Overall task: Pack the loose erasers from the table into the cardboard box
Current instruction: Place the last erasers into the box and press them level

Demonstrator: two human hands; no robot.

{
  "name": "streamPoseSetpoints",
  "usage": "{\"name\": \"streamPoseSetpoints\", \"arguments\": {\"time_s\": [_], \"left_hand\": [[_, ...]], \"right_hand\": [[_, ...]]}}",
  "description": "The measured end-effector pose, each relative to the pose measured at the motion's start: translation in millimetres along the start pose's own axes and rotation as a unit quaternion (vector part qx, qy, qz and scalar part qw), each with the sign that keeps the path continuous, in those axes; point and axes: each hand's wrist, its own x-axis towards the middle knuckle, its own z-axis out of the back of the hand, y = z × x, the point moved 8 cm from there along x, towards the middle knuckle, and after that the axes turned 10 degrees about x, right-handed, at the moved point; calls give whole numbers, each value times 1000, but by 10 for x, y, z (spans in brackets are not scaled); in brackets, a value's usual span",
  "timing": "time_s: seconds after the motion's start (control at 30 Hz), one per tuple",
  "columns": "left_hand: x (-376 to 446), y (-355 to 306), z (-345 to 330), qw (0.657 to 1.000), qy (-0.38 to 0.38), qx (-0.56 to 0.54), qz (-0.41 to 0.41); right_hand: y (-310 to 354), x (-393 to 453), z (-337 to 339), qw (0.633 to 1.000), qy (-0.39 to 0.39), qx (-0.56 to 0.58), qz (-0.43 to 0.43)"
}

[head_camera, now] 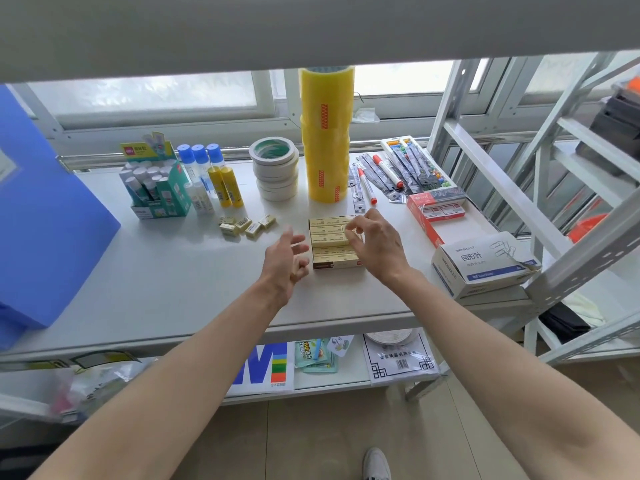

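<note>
Loose erasers [247,224]: small cluster lying on the table [166,271], far left of the work area, just in front of the glue sticks [227,183]; well apart from both hands, not yet collected.

Left hand [285,261]: hovering above the table between cluster and box, fingers loosely curled and spread; apparently holding nothing, though the palm side hard to read.

Cardboard box [334,244]: open, centre of table, rows of yellow erasers already inside.

Right hand [375,242]: over the box's right edge, fingertips [353,233] pinched together at the upper rows; possibly seating one eraser, object itself too small to confirm.

Step judged: filling in progress, partway. Next move likely calling for a reach left to the cluster, picking pieces singly and aligning them with the rows.

Hidden: box's right wall behind right hand; remaining free space inside not discernible.
</note>
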Motion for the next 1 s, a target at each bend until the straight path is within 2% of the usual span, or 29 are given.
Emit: {"name": "streamPoseSetpoints", "arguments": {"time_s": [0.1,0.23,0.43,0.63,0.7,0.8,0.9,1.0], "left_hand": [[-54,27,-37,976,68,-197,71],[-102,2,-25,950,135,-268,85],[-164,-6,76,950,177,-246,73],[-248,-34,150,955,183,-226,59],[-263,-12,155,957,180,-220,56],[-261,40,182,968,168,-180,47],[-263,80,232,985,160,-66,16],[-281,77,234,984,173,30,-29]], "right_hand": [[284,-84,-81,997,-4,68,27],[658,-216,-229,988,32,135,62],[812,-348,-526,985,122,91,78],[882,-425,-612,961,180,207,46],[825,-429,-611,948,168,272,-2],[620,-418,-553,924,106,360,-81],[452,-428,-485,888,52,433,-146],[375,-453,-475,860,32,477,-182]]}}
